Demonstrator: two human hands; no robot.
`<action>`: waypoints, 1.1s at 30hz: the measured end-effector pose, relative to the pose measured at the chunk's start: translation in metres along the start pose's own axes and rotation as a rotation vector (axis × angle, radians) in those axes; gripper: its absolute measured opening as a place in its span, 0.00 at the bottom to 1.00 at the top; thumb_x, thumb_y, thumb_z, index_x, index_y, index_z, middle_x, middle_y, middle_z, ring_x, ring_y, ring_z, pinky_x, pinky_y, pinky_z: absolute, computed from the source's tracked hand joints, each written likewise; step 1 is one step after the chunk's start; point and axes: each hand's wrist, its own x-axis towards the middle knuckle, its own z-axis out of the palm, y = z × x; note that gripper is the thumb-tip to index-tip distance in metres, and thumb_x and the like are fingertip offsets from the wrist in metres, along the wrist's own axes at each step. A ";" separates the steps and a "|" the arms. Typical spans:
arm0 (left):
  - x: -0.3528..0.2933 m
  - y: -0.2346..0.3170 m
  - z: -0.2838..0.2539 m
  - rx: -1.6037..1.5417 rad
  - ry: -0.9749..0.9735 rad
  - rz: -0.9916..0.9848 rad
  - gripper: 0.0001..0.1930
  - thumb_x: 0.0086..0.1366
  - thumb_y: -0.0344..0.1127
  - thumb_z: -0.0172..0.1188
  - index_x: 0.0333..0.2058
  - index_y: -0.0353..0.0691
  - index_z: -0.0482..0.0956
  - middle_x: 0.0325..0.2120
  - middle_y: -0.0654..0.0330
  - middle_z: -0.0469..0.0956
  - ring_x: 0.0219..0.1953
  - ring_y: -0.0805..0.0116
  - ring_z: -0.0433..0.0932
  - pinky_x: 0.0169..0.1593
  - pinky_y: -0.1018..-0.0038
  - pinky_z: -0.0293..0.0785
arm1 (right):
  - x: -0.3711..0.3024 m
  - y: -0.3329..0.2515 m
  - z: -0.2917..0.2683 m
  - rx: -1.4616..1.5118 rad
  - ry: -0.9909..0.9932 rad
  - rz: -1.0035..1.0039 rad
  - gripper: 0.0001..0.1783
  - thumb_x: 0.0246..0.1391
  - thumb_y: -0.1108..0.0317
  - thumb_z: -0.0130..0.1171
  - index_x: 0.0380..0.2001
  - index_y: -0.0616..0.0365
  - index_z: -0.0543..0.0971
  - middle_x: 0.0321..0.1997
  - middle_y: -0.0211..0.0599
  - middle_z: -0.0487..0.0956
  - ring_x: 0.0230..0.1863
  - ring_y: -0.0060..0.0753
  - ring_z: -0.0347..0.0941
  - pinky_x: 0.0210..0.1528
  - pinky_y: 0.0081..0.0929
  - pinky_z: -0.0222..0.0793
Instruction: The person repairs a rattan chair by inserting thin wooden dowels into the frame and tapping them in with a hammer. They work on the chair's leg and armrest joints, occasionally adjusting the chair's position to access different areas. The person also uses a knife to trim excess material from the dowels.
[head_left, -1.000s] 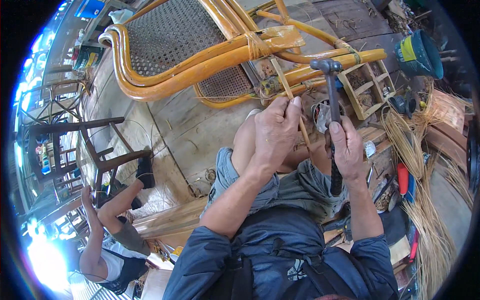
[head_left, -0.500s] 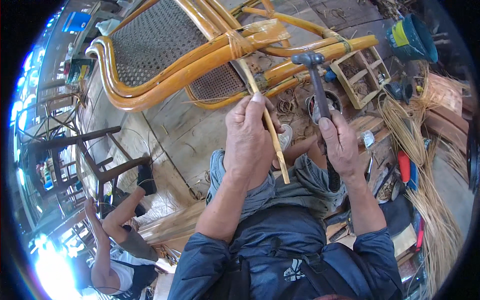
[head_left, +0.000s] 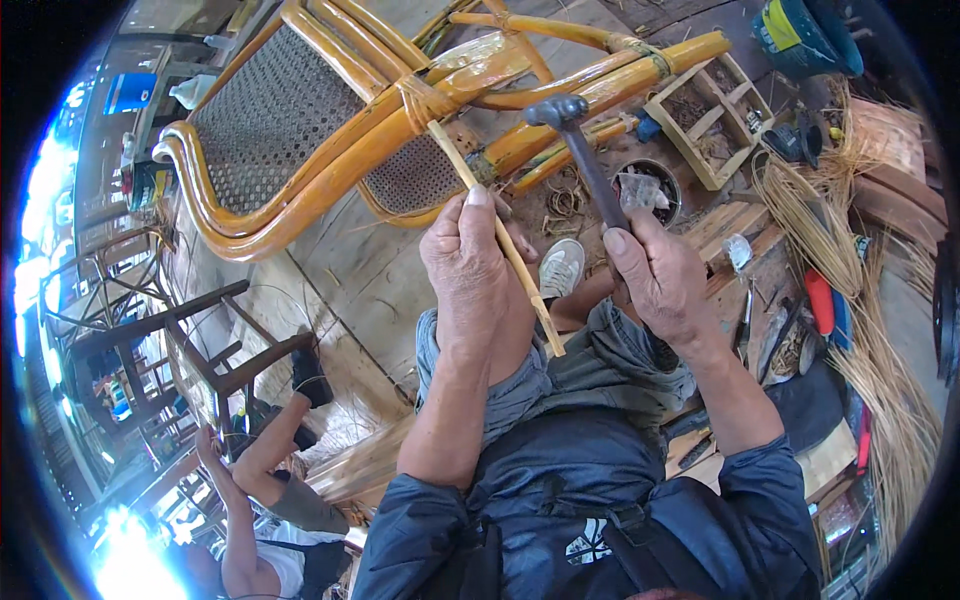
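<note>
**Strip in one hand, hammer in the other, nothing fastened yet**

Watching the head feed from my end. The left hand (head_left: 465, 255) has a thin pale strip (head_left: 455, 158) pinched under the thumb, slanting with its upper end by the wrapped binding (head_left: 425, 103) on the glossy orange-yellow chair frame (head_left: 320, 188). Can't tell whether that end touches. The right hand (head_left: 660, 282) is wrapped around the handle of a hammer (head_left: 592, 173), its head up and clear of the strip.

Progress, as I read it: that binding looks finished, while the strip is loose, gripped only by the fingers. I see no sign of it being fixed anywhere, so whatever it needs is probably all still left.

Compared with a second ago, the view has shifted and the chair sits further left. The strip's lower end, over the lap then, shows plainly now, the hammer leans more to the left, and a white shoe (head_left: 562, 268) has come into fuller view.
</note>
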 end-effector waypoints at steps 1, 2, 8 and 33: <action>0.001 0.000 0.001 0.005 -0.004 -0.002 0.15 0.68 0.39 0.49 0.27 0.34 0.72 0.12 0.62 0.68 0.13 0.76 0.68 0.20 0.80 0.70 | 0.000 0.001 0.000 -0.024 0.015 -0.023 0.18 0.62 0.54 0.49 0.37 0.61 0.73 0.21 0.47 0.75 0.23 0.42 0.75 0.26 0.32 0.68; 0.001 -0.001 0.002 0.009 -0.006 -0.004 0.15 0.68 0.39 0.49 0.27 0.34 0.72 0.12 0.62 0.68 0.13 0.76 0.68 0.20 0.80 0.70 | 0.001 0.002 0.000 -0.048 0.029 -0.046 0.18 0.62 0.54 0.49 0.37 0.61 0.73 0.21 0.47 0.75 0.23 0.43 0.74 0.26 0.32 0.68; 0.001 0.000 0.005 0.003 0.032 -0.038 0.14 0.68 0.37 0.49 0.26 0.34 0.71 0.12 0.61 0.68 0.13 0.76 0.68 0.19 0.79 0.70 | 0.009 0.002 0.004 -0.111 0.091 -0.258 0.15 0.61 0.58 0.51 0.34 0.60 0.71 0.20 0.48 0.72 0.23 0.48 0.72 0.23 0.36 0.64; 0.001 0.001 0.004 0.212 0.061 -0.091 0.17 0.68 0.39 0.48 0.25 0.32 0.74 0.14 0.67 0.66 0.19 0.80 0.62 0.22 0.77 0.59 | 0.026 -0.040 -0.006 -0.226 -0.019 -0.623 0.11 0.58 0.64 0.54 0.32 0.62 0.71 0.20 0.51 0.70 0.23 0.56 0.70 0.24 0.40 0.64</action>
